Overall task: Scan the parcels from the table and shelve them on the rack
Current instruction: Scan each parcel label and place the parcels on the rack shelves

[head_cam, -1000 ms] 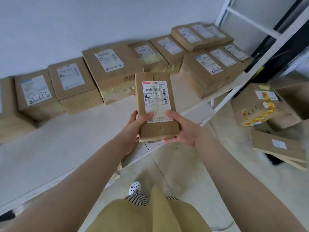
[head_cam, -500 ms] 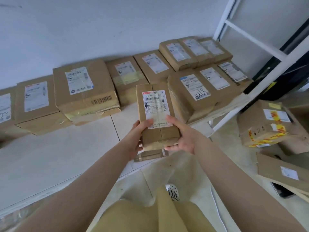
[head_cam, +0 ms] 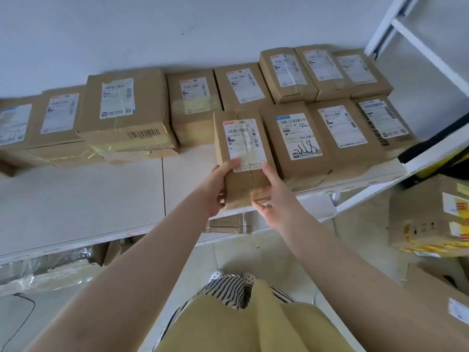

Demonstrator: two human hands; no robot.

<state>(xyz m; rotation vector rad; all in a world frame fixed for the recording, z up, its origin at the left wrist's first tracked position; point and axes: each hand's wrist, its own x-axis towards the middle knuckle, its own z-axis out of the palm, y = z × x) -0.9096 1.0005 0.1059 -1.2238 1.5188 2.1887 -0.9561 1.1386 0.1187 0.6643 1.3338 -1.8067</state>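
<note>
Held parcel [head_cam: 242,158]: over shelf [head_cam: 81,199] front edge, left of signed parcel [head_cam: 295,141] | parcel row [head_cam: 127,113]: behind, along wall | floor boxes [head_cam: 431,214]: right of rack.

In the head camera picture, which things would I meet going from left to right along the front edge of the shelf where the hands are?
Bare shelf board → left hand → held parcel → right hand → parcel with a handwritten mark on its label → white rack post.
</note>
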